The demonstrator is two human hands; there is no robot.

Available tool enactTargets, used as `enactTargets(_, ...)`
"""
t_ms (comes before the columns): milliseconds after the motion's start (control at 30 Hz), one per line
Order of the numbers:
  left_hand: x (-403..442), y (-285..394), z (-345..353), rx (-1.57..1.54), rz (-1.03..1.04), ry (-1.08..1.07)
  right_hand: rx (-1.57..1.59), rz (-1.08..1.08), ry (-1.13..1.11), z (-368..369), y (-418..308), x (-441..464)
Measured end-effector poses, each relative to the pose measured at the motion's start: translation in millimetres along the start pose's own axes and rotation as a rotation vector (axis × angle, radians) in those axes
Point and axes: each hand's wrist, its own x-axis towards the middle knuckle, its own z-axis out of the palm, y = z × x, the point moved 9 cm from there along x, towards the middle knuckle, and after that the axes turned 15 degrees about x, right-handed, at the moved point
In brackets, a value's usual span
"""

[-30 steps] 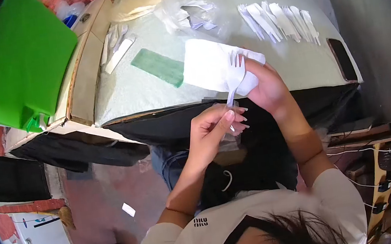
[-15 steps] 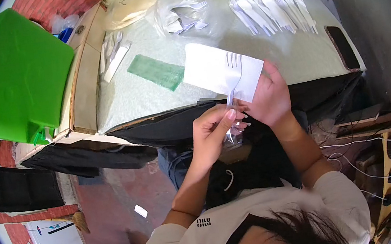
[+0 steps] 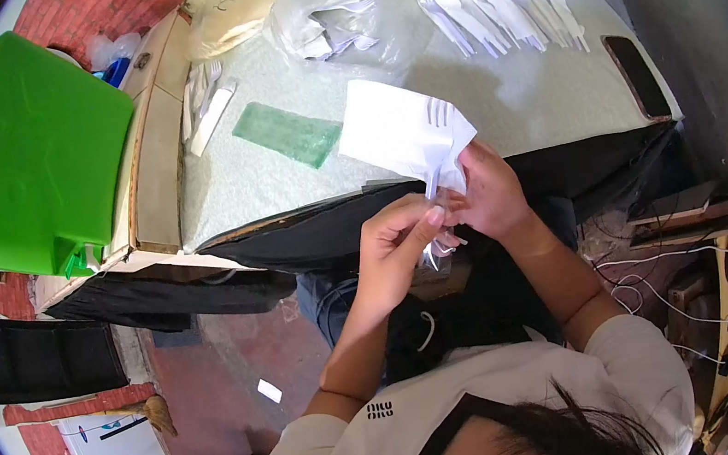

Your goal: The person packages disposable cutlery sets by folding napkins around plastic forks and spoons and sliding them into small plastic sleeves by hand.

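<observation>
My left hand (image 3: 399, 246) pinches the handle of a white plastic fork (image 3: 439, 128) below the table's front edge. The fork's tines point up and lie over a white napkin (image 3: 382, 127). My right hand (image 3: 491, 193) grips the napkin's lower right corner, which is folded partly over the fork. Clear plastic hangs under my fingers. On the table, a green rectangle (image 3: 288, 134) lies to the left of the napkin. A row of several napkin-wrapped utensils (image 3: 502, 14) lies at the back right.
A plastic bag (image 3: 336, 27) with white utensils stands at the back, beside a round beige item (image 3: 236, 14). More utensils (image 3: 211, 109) lie at the left. A phone (image 3: 636, 77) rests on the right edge. A green chair-like object (image 3: 37, 152) is at far left.
My right hand has come in from beside and behind the napkin to its lower corner, and that side now folds over the fork. The view has shifted slightly. My left hand keeps its pinch.
</observation>
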Motion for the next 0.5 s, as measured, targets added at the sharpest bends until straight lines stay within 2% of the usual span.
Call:
enactTargets(67, 0.6, 1.5, 4.0, 0.015, 0.01, -0.012, 0.86, 0.348, 0.183, 3.2, 30.6, -8.0)
enactTargets(167, -0.9, 11.0, 4.4, 0.185, 0.047, 0.011, 0.635, 0.332, 0.274, 2.1, 27.2, -10.5)
enactTargets(267, -0.5, 14.7, 3.0, 0.379, 0.073, 0.003, 0.583, 0.258, 0.315, 2.1, 23.5, -6.7)
enactTargets(500, -1.5, 5.4, -0.7, 0.325, -0.003, 0.01, 0.382, 0.174, 0.368, -5.6, 23.9, -8.1)
